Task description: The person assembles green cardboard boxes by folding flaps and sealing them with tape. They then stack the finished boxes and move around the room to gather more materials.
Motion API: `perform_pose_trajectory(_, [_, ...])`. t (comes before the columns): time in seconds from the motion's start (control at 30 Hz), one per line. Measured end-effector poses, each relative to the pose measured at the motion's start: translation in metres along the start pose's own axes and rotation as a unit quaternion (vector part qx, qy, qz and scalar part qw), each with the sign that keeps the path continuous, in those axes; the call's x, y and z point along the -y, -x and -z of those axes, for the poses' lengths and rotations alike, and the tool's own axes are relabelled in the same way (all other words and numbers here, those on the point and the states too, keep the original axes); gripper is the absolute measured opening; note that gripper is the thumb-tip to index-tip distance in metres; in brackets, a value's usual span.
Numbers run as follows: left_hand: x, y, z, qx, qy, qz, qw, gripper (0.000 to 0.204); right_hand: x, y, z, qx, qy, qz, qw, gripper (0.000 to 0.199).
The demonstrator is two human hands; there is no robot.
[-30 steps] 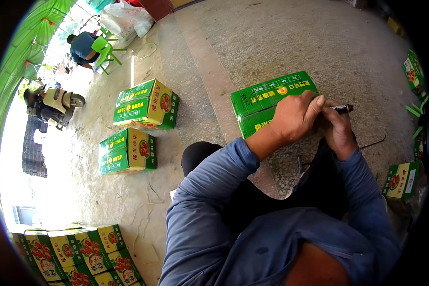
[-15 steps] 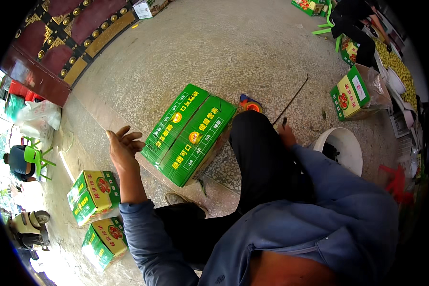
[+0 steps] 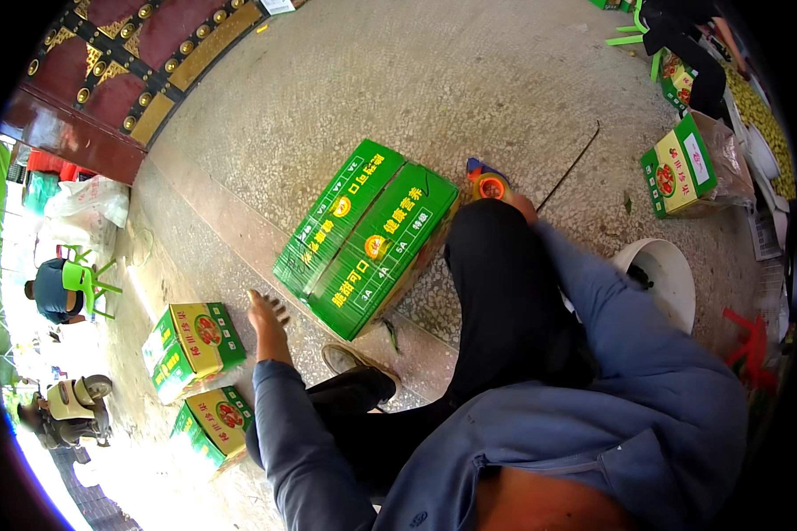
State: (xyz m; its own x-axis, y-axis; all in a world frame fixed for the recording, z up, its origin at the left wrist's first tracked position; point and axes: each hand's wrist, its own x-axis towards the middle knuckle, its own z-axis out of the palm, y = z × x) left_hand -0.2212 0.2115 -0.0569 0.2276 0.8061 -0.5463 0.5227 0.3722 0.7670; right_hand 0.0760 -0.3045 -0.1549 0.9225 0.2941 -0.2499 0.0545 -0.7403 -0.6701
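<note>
In front of me stands a green carton [image 3: 363,239] with yellow print, its two top flaps folded down and a dark seam between them. My left hand [image 3: 267,326] is in the air off its near left corner, fingers apart and holding nothing. A blue tape dispenser with an orange core [image 3: 489,183] lies on the floor just beyond the carton's right corner. My right hand [image 3: 524,208] is beside the dispenser, past my raised knee [image 3: 487,230]. The knee hides most of its fingers, so I cannot see whether it touches the dispenser.
A thin dark rod [image 3: 571,164] lies beyond my right hand. A white bucket [image 3: 673,283] stands at right, near an open carton [image 3: 682,168]. Two more cartons [image 3: 205,332] are at left. Another person [image 3: 695,62] sits far right beside yellowish-green produce [image 3: 753,115].
My right hand has moved forward and left, from near the rod's end to beside the tape dispenser. My left hand has drawn back from the carton's left side. The whole view has shifted slightly.
</note>
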Motion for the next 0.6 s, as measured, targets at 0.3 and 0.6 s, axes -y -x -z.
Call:
perform_pose_trajectory(0.3, [0.107,-0.035,-0.071,0.302,0.201,0.077,0.929,0.061,0.186,-0.117,-0.021,0.107,-0.002,0.016,0.994,0.07])
perform_pose_trajectory(0.6, [0.069,0.004,-0.101,0.287,0.448,0.161,0.831,0.056,0.218,-0.117,-0.058,0.044,0.111,-0.103,0.987,0.064])
